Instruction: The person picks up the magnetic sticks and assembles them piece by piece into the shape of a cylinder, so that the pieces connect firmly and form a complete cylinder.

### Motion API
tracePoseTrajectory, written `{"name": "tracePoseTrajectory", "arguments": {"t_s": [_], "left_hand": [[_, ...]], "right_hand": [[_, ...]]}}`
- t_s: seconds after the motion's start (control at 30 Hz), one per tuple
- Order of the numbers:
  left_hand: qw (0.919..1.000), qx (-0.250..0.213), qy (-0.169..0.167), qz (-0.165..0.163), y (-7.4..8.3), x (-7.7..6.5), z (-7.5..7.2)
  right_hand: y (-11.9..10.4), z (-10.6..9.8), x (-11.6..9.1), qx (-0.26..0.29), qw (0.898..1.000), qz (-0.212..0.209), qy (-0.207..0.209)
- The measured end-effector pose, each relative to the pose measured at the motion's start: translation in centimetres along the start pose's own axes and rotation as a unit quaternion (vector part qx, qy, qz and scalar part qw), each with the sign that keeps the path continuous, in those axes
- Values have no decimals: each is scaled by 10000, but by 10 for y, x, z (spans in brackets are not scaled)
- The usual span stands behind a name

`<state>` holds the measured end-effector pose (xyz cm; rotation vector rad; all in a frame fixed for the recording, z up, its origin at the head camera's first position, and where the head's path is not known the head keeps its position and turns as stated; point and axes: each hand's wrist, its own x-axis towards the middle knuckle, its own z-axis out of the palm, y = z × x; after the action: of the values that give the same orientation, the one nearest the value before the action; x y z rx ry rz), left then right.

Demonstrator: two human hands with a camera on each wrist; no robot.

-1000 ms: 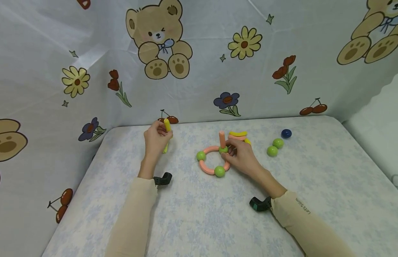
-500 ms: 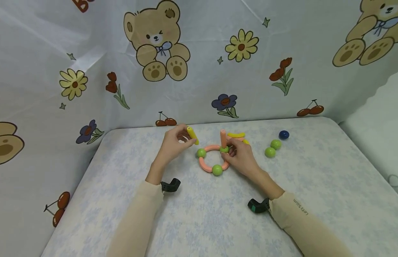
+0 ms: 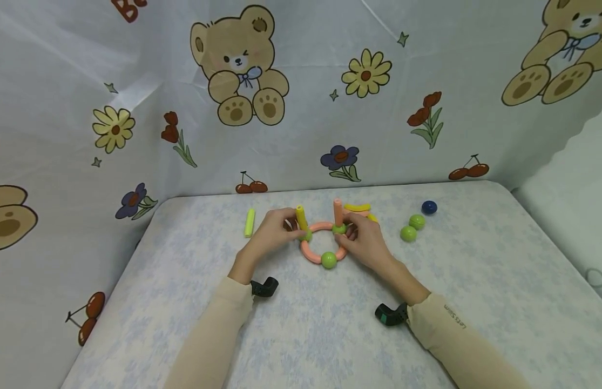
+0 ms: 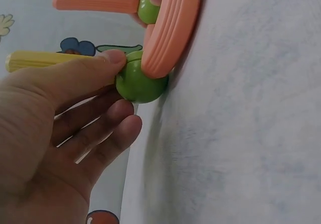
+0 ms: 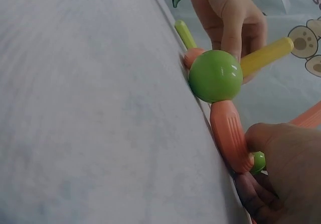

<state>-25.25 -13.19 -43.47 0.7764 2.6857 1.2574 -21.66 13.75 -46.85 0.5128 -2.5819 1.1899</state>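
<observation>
Pinching the yellow rod (image 3: 301,216) between thumb and fingers, my left hand (image 3: 274,229) has its thumb tip against the green ball (image 4: 143,86) on the left of the ring (image 3: 310,255). The rod stands near upright over that ball; whether it is fully seated I cannot tell, as my thumb covers the joint. My right hand (image 3: 365,236) grips the ring's right side, beside the upright pink rod (image 3: 337,212). The ring lies on the table (image 3: 301,335).

Recommended, in my judgement: line the rod up with the ball's centre, press straight down its length, and brace the ring with the right hand. Sideways force could roll the ball or loosen adjoining curved pieces. Uncover the joint for inspection before release.
</observation>
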Motion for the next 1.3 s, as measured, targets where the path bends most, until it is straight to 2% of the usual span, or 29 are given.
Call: {"name": "tracePoseTrajectory", "arguments": {"t_s": [0.1, 0.27, 0.4, 0.6, 0.77, 1.03, 1.3], "left_hand": [[9999, -47, 65, -91, -4, 0, 4], [9985, 15, 409, -366, -8, 1, 8], [9970, 20, 553, -547, -9, 2, 11], [9954, 22, 808, -522, -13, 8, 17], [9937, 61, 996, -518, -14, 7, 19], [9904, -16, 1311, -444, -17, 11, 28], [9889, -88, 1412, -463, -20, 12, 31]], "right_hand": [[2, 1, 0, -28, 10000, -40, 4], [3, 2, 2, -3, 9999, -127, 16], [4, 3, 4, 25, 9998, -171, -29], [4, 0, 6, 184, 9991, -375, -73], [5, 1, 7, 267, 9987, -425, -85], [7, 0, 9, 229, 9996, -153, 12], [9, 0, 10, 339, 9993, -130, 29]]}}
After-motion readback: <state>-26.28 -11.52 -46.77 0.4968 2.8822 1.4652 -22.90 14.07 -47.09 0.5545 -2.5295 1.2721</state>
